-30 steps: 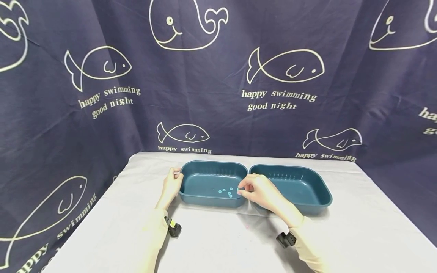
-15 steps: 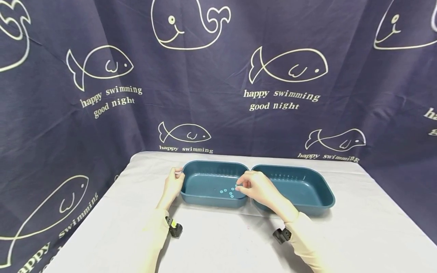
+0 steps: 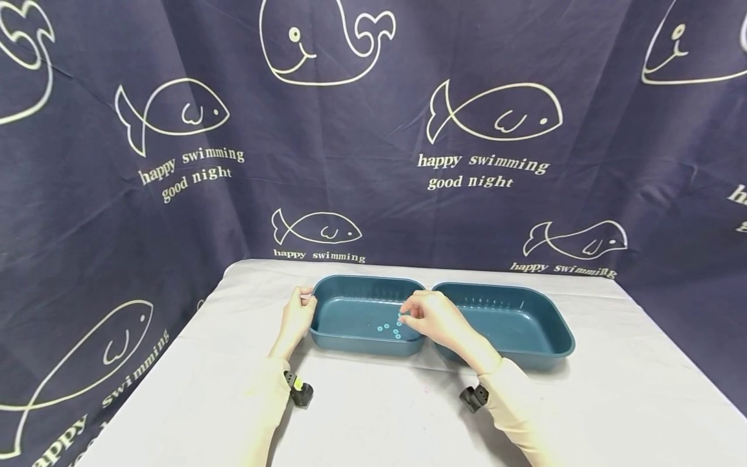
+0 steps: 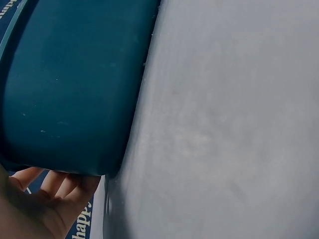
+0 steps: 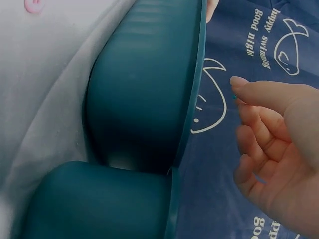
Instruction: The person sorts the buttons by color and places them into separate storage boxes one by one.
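Two dark teal plastic bins stand end to end. Around the outer end of the left bin, my left hand holds on at the rim; the left wrist view has its fingers against the end wall, their tips partly hidden. Above that bin's right part, my right hand pinches a tiny blue button between thumb and forefinger, other fingers curled in. Several small light-blue buttons lie on the bin floor just below and left of it. The right forearm crosses over the right bin.
A white cloth covers the table. Near the front of the bins lies a pink button. A dark blue curtain with fish drawings hangs behind and to the sides. Each wrist wears a black camera.
My right hand has moved a little left and up, away from the bins' meeting ends, over the left bin. The left hand has kept its place. The whole view has shifted slightly.
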Action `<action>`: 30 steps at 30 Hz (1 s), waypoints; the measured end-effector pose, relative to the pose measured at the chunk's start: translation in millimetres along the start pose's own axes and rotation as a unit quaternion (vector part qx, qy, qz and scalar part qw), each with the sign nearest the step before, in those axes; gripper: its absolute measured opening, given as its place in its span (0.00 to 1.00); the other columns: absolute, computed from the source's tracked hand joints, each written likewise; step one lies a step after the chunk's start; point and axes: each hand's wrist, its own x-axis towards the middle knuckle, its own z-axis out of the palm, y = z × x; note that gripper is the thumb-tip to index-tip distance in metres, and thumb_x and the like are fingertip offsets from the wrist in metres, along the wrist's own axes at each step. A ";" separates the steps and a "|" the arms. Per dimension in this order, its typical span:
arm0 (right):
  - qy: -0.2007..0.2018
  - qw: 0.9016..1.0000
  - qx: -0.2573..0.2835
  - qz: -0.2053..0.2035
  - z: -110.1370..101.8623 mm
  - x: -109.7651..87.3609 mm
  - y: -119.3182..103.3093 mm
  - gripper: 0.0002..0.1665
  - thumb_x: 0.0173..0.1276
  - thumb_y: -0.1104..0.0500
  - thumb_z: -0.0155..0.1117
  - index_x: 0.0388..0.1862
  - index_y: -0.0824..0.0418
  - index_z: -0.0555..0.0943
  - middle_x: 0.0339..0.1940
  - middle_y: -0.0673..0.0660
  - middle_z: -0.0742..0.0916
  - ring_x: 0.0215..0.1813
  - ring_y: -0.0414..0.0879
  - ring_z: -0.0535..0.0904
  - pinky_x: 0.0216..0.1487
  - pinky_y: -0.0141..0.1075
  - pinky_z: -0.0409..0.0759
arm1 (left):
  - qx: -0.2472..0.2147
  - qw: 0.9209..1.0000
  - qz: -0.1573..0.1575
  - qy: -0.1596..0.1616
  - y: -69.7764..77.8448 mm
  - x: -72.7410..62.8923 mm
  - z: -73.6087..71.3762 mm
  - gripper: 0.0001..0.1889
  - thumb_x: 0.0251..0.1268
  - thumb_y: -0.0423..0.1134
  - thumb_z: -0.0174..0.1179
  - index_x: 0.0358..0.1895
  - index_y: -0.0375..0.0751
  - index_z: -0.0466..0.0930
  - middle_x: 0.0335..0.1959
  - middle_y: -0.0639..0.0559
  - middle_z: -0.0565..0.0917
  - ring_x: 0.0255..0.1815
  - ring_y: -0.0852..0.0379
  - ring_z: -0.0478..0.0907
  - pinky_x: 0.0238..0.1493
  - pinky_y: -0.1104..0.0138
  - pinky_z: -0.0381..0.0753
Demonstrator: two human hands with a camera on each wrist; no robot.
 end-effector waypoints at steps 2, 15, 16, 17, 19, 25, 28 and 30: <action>-0.002 1.000 -0.007 0.000 1.3 2.4 0.1 0.05 0.54 0.59 0.71 0.30 0.57 0.84 0.21 0.42 0.78 0.28 0.36 0.72 0.32 0.30 0.73 | 0.000 1.000 0.001 -0.001 -0.1 0.0 -0.6 0.14 0.68 0.37 0.49 0.53 0.38 0.72 0.40 0.38 0.81 0.40 0.46 0.79 0.43 0.57 0.76; -0.025 1.000 -0.010 0.016 9.4 13.1 1.3 0.05 0.56 0.58 0.70 0.32 0.57 0.84 0.22 0.44 0.79 0.26 0.36 0.73 0.42 0.40 0.77 | -0.004 1.000 0.008 0.007 0.0 -0.4 0.0 0.13 0.67 0.37 0.50 0.52 0.38 0.73 0.39 0.36 0.82 0.40 0.43 0.79 0.44 0.55 0.76; -0.027 0.999 -0.010 0.017 10.4 13.6 1.5 0.05 0.56 0.58 0.70 0.32 0.57 0.84 0.23 0.44 0.80 0.26 0.36 0.74 0.37 0.37 0.77 | -0.004 1.000 0.008 0.007 -0.2 -0.5 0.3 0.13 0.67 0.37 0.50 0.52 0.38 0.73 0.39 0.37 0.82 0.40 0.43 0.79 0.44 0.55 0.76; -0.029 0.999 -0.008 0.017 11.4 14.2 1.7 0.06 0.56 0.58 0.70 0.32 0.57 0.84 0.23 0.44 0.80 0.26 0.36 0.74 0.35 0.35 0.76 | -0.003 1.000 0.008 0.007 -0.2 -0.5 0.5 0.13 0.66 0.37 0.50 0.52 0.38 0.73 0.40 0.37 0.82 0.40 0.43 0.79 0.43 0.55 0.76; -0.031 0.999 -0.013 0.015 13.5 15.3 2.3 0.06 0.56 0.58 0.70 0.32 0.57 0.84 0.23 0.45 0.80 0.26 0.35 0.74 0.34 0.33 0.75 | -0.004 1.000 0.008 0.008 -0.4 -0.6 1.0 0.13 0.66 0.37 0.50 0.52 0.38 0.73 0.39 0.37 0.82 0.40 0.44 0.79 0.43 0.55 0.76; -0.033 0.999 -0.022 0.001 19.5 18.8 5.6 0.06 0.56 0.58 0.70 0.32 0.57 0.84 0.23 0.45 0.80 0.25 0.35 0.74 0.37 0.37 0.75 | -0.009 1.000 0.001 0.008 -0.2 0.0 1.8 0.13 0.67 0.37 0.50 0.52 0.38 0.73 0.40 0.38 0.82 0.40 0.45 0.79 0.44 0.56 0.77; -0.034 0.999 -0.021 -0.003 21.7 20.5 7.1 0.05 0.56 0.58 0.70 0.32 0.58 0.84 0.23 0.46 0.81 0.26 0.35 0.74 0.36 0.35 0.75 | -0.012 1.000 -0.003 0.007 -0.3 0.4 1.8 0.13 0.67 0.37 0.50 0.52 0.39 0.73 0.41 0.38 0.82 0.41 0.44 0.79 0.45 0.55 0.76; -0.036 0.999 -0.018 -0.002 23.2 21.7 8.3 0.05 0.56 0.59 0.70 0.31 0.58 0.84 0.23 0.46 0.81 0.26 0.36 0.75 0.33 0.33 0.75 | -0.011 1.000 -0.001 0.008 -0.7 0.6 1.5 0.13 0.67 0.37 0.50 0.52 0.38 0.73 0.40 0.37 0.83 0.41 0.44 0.79 0.44 0.55 0.76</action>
